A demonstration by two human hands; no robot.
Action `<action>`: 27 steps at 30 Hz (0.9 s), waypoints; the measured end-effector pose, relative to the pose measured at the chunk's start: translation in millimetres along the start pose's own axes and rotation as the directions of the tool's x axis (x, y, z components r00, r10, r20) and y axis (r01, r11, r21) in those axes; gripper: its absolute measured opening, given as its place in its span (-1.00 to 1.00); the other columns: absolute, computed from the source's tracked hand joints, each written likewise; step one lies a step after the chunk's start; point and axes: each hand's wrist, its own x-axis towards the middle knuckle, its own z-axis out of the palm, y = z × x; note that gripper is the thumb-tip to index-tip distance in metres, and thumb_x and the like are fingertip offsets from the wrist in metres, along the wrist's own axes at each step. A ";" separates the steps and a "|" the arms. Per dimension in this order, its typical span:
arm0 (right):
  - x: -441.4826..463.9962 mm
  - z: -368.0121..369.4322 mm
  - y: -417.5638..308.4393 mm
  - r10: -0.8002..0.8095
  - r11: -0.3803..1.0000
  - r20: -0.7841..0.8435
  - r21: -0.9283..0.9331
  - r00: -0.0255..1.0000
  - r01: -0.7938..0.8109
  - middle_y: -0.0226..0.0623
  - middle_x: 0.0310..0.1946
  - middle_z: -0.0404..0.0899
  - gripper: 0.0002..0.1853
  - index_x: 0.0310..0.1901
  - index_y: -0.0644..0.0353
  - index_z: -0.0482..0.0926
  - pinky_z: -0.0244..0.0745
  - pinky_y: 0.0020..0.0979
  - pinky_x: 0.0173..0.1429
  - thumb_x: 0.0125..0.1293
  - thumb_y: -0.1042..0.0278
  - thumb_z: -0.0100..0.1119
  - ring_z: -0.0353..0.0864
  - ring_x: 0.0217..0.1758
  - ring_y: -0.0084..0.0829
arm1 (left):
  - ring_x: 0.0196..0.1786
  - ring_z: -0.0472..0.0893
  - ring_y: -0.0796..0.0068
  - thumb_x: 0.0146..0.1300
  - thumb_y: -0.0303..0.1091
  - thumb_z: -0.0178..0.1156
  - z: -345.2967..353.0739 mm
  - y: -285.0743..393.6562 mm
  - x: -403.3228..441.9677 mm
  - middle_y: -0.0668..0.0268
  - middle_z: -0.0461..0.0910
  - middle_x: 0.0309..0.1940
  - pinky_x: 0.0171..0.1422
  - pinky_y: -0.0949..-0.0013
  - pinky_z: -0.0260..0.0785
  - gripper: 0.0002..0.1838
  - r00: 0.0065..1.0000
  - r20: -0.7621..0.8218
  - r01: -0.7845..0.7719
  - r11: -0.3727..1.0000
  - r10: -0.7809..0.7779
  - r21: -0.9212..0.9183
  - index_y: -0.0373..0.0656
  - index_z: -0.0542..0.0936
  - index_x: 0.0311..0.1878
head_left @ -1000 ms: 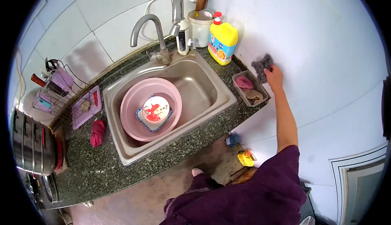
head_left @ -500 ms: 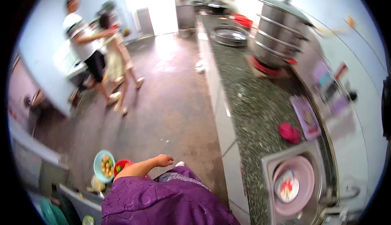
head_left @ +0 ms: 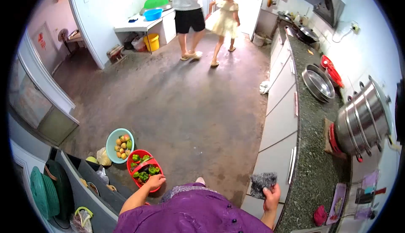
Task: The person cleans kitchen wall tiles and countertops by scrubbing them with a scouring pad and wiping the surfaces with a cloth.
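My right hand point(head_left: 272, 196) pinches a dark grey scrubbing cloth point(head_left: 262, 184) by its lower edge, in front of the light cabinet doors at the counter's side. At the lower left of centre, my left hand point(head_left: 156, 181) is held over the edge of a red basket point(head_left: 157, 163) of green peppers, its fingers curled; whether anything is in them is too small to tell. Beyond that basket, a light blue basin point(head_left: 112, 145) with round yellowish fruit stands on the floor.
Two people point(head_left: 189, 18) point(head_left: 225, 20) walk at the far end. The granite counter point(head_left: 310, 148) on the right bears a steamer pot point(head_left: 363, 119), round metal pans point(head_left: 318, 83) and a pink cloth point(head_left: 319, 215). A yellow bucket point(head_left: 152, 42) stands by a white table.
The view has swung from the sink to the room. The grey cloth, at the wall beside the sink a second ago, is now before the cabinets. The two people have moved farther off.
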 end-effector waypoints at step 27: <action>592.1 699.3 84.5 0.196 0.980 0.900 -0.172 0.389 -0.097 -0.26 0.02 0.51 -0.48 0.17 0.35 0.35 0.36 -0.41 0.18 0.14 0.54 0.18 0.47 0.09 -0.46 | -0.09 0.59 0.11 0.27 -0.09 0.04 -69.3 38.3 112.5 0.07 0.62 -0.19 0.00 0.19 0.40 -0.62 0.369 0.095 0.569 0.144 -0.925 -0.810 -0.23 0.61 -0.14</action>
